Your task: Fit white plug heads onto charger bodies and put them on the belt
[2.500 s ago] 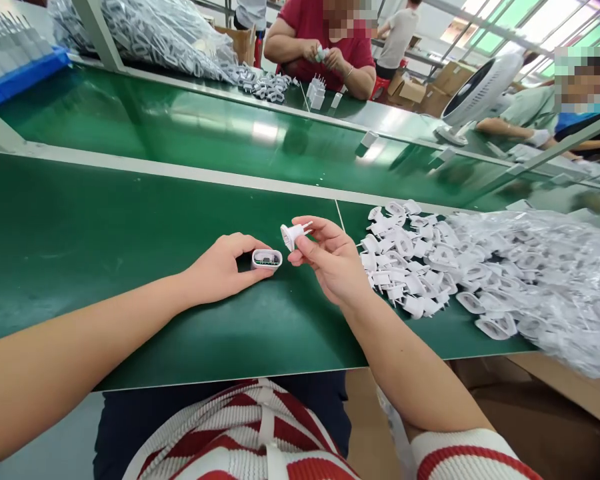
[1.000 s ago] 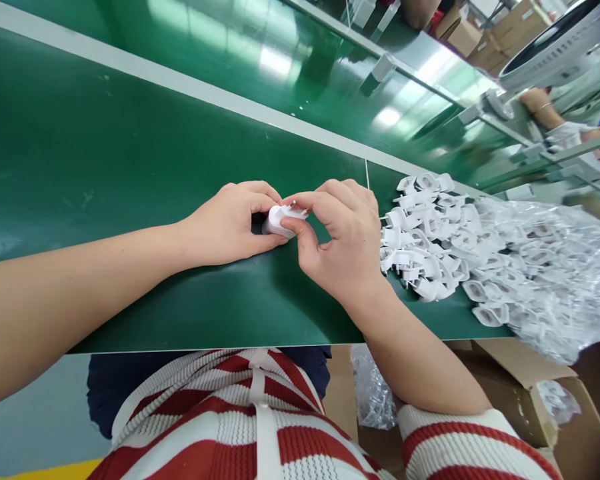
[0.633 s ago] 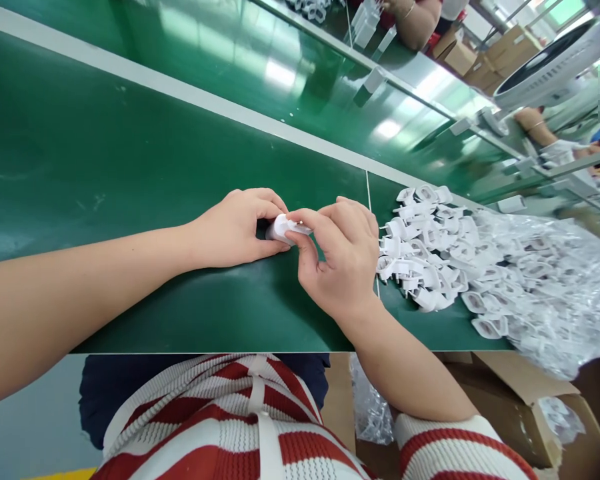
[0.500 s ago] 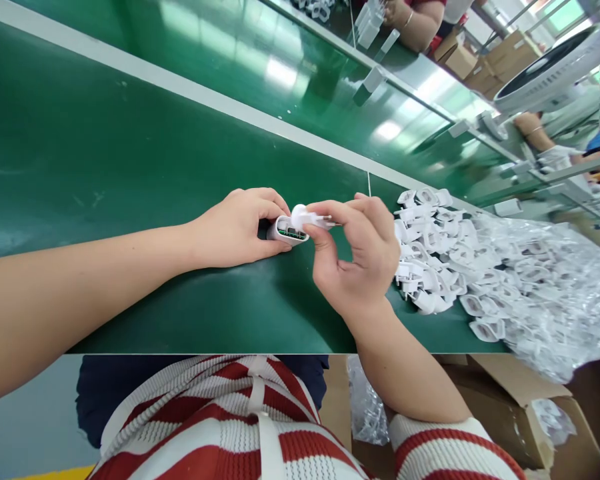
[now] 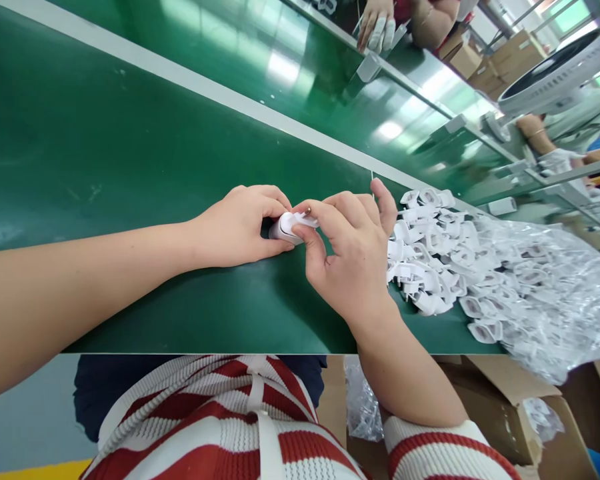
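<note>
My left hand (image 5: 247,227) grips a white charger housing (image 5: 279,230) low over the green work surface, thumb and fingers on either side of it. Pinched in my right hand (image 5: 350,247) is a white plug cap (image 5: 305,222) with metal pins, one pin showing between the fingers. The cap sits over the open end of the housing, covering the inside. Whether it is fully seated I cannot tell. Just right of my right hand lies a heap of similar white plug caps (image 5: 430,260).
A clear plastic bag (image 5: 560,287) holding more caps spreads at the right. A pale strip (image 5: 220,90) crosses the green surface (image 5: 105,153). Beyond stand a co-worker's hand (image 5: 377,27) and a fan (image 5: 545,73). Cardboard boxes (image 5: 510,407) sit below the edge at right.
The plug cap has turned and come down onto the housing's open end, hiding the green circuit board seen before. A co-worker's hand across the line has moved into view.
</note>
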Tool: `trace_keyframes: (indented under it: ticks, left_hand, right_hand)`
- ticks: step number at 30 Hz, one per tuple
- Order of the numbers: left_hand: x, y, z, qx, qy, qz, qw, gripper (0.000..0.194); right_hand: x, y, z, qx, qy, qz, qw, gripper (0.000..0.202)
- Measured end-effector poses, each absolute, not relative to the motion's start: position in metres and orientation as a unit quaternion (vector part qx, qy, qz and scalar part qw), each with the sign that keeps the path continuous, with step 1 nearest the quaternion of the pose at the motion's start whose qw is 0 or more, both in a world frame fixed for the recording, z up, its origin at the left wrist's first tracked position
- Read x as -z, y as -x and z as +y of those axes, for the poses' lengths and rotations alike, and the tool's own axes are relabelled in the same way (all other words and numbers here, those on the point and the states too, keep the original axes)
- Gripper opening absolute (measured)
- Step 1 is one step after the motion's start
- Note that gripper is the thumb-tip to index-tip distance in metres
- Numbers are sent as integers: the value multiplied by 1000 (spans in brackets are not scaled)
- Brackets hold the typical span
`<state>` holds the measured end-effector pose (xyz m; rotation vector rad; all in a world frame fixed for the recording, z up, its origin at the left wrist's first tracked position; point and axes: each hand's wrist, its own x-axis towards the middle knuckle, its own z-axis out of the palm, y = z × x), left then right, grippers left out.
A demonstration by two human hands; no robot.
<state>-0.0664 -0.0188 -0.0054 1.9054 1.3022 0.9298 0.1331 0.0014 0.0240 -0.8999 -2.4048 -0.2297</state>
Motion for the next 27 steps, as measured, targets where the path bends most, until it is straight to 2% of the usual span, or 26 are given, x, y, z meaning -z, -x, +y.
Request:
trace_keyframes:
  ticks: [8, 15, 20, 21, 24, 25, 27]
  left_hand:
    - [5, 66, -19, -360, -725, 494, 319, 19]
    - [5, 66, -19, -365, -727, 488, 317, 18]
    - [6, 68, -20, -361, -738, 481, 306, 23]
    - [6, 68, -20, -365, -739, 477, 305, 25]
    - [6, 69, -23, -417, -719, 477, 287, 27]
    - [5, 69, -25, -441, -713, 477, 263, 28]
    - [5, 69, -28, -479, -718, 469, 187, 29]
  right_hand:
    - [-23, -134, 7, 52, 313, -905, 282, 17]
    - [-25, -134, 12, 10, 312, -916, 253, 16]
    - [-12, -134, 4, -44, 321, -893, 314, 20]
    - [-8, -135, 4, -76, 318, -887, 327, 25]
    - [1, -137, 9, -182, 299, -862, 367, 57]
    - [2, -138, 12, -206, 290, -853, 381, 59]
    - [1, -140, 17, -227, 267, -841, 411, 44]
